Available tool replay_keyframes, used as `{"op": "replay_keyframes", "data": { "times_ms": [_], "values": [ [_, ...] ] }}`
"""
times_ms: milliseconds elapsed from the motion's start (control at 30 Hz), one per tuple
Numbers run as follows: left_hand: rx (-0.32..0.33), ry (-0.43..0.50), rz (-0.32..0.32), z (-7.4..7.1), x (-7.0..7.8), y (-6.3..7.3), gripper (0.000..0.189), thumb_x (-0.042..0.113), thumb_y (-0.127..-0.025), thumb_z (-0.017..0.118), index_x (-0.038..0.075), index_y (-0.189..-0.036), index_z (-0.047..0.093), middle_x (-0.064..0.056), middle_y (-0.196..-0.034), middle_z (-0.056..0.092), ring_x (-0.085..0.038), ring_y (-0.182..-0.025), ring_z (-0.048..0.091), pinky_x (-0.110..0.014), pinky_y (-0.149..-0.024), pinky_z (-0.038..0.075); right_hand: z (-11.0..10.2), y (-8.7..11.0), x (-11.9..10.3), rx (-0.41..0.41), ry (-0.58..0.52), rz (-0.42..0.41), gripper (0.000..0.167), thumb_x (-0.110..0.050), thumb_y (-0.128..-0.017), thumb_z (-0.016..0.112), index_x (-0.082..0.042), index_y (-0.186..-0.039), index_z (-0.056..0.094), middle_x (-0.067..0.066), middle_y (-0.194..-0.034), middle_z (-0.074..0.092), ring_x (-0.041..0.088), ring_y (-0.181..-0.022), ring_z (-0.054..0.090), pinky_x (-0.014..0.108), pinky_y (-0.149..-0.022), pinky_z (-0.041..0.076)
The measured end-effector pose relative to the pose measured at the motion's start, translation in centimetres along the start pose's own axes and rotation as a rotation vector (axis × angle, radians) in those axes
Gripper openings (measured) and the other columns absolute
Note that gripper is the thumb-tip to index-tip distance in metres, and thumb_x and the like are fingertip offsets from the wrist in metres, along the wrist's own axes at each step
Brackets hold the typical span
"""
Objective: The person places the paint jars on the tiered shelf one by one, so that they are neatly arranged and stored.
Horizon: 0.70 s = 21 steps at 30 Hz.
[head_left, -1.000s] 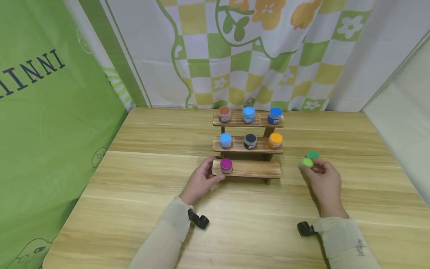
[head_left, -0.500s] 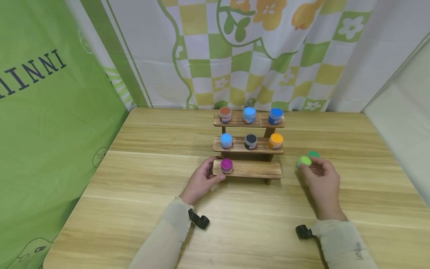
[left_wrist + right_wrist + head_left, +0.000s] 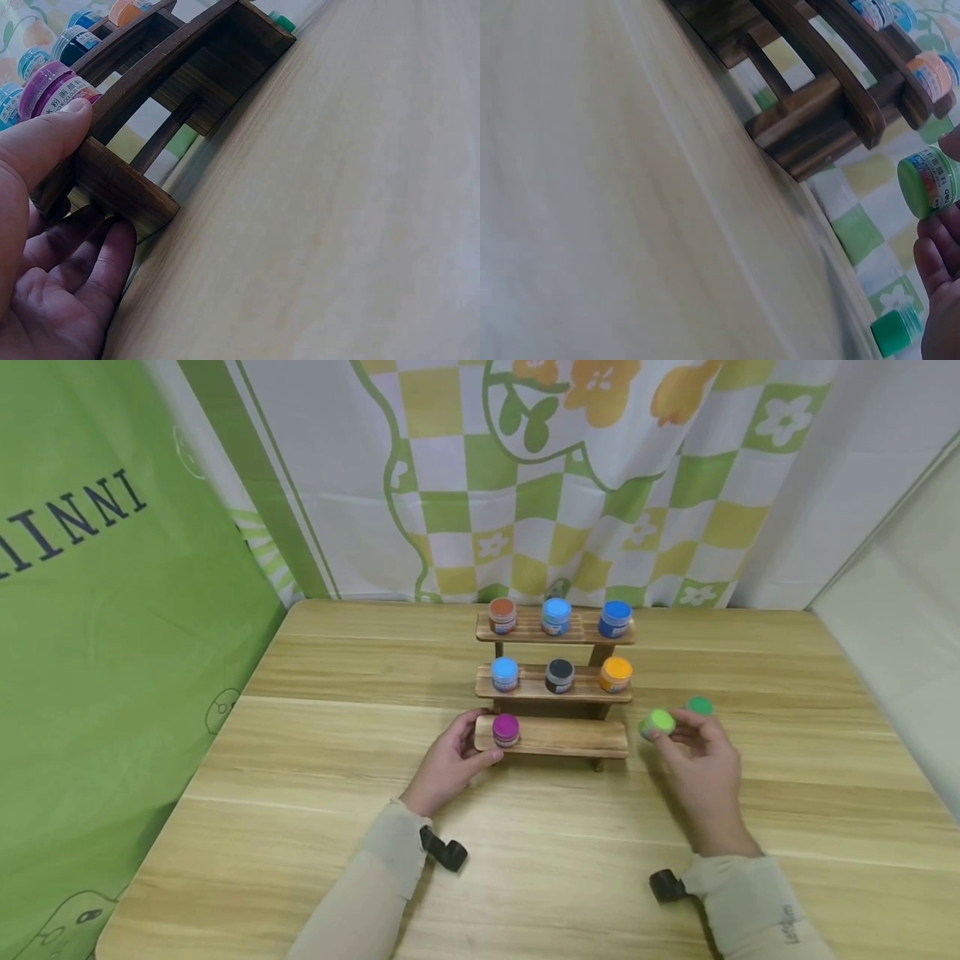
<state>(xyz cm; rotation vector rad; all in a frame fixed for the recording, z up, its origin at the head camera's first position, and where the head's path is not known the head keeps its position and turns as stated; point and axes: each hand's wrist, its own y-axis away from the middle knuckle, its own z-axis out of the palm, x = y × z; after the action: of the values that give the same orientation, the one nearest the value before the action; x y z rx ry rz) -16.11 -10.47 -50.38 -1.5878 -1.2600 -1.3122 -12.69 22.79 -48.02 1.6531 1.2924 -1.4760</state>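
Note:
A three-tier wooden stand [image 3: 573, 739] sits on the table, and my left hand [image 3: 450, 762] grips the left end of its lowest tier. In the left wrist view the thumb lies by a purple paint jar [image 3: 56, 91], fingers at the tier's end support. That jar stands at the left of the lowest tier. To the right of the stand, my right hand [image 3: 705, 777] pinches a light green paint jar [image 3: 660, 722] between thumb and fingers. The right wrist view shows the jar [image 3: 928, 181] off the table, tilted. Behind the hand a dark green jar [image 3: 699, 705] is partly hidden.
The middle tier carries a light blue jar [image 3: 505, 673], a black jar [image 3: 559, 675] and an orange jar [image 3: 616, 674]. Above stand a brown jar [image 3: 502, 616], a blue jar [image 3: 556, 617] and a darker blue jar [image 3: 615, 619]. A patterned curtain [image 3: 540, 502] hangs behind the table.
My right hand has lifted the light green jar and moved it left toward the stand, away from the dark green jar. The left hand has stayed on the stand.

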Motion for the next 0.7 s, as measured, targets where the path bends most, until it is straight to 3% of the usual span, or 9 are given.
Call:
{"op": "replay_keyframes", "data": {
  "times_ms": [167,400,700],
  "values": [
    [0.003,0.001,-0.006,0.0,0.0,0.0,0.077,0.025,-0.088,0.079,0.01,-0.152,0.039,-0.011,-0.154,0.044,-0.026,-0.132,0.051,-0.038,-0.108,0.045,0.6,0.5,-0.4,-0.021,-0.044,-0.022,0.035,0.001,-0.087,0.076,0.004,-0.119,0.061,-0.004,-0.107,0.06,0.009,-0.095,0.061,0.011,-0.088,0.05],
    [0.007,-0.016,-0.007,0.0,0.0,0.0,0.076,0.025,-0.088,0.079,0.011,-0.152,0.04,-0.011,-0.153,0.046,-0.025,-0.132,0.052,-0.04,-0.109,0.044,1.4,1.2,-0.7,-0.075,-0.051,-0.03,0.035,-0.003,-0.089,0.076,0.004,-0.12,0.061,0.0,-0.115,0.058,0.011,-0.101,0.061,0.014,-0.089,0.051],
    [-0.013,-0.001,0.034,0.0,0.0,0.1,0.07,0.024,-0.09,0.077,0.013,-0.15,0.042,-0.006,-0.146,0.054,-0.023,-0.122,0.058,-0.038,-0.102,0.05,2.4,1.7,-1.2,-0.133,-0.074,-0.126,0.031,0.001,-0.088,0.075,0.004,-0.117,0.063,0.011,-0.116,0.061,0.012,-0.103,0.062,0.019,-0.094,0.051]
  ]
}}
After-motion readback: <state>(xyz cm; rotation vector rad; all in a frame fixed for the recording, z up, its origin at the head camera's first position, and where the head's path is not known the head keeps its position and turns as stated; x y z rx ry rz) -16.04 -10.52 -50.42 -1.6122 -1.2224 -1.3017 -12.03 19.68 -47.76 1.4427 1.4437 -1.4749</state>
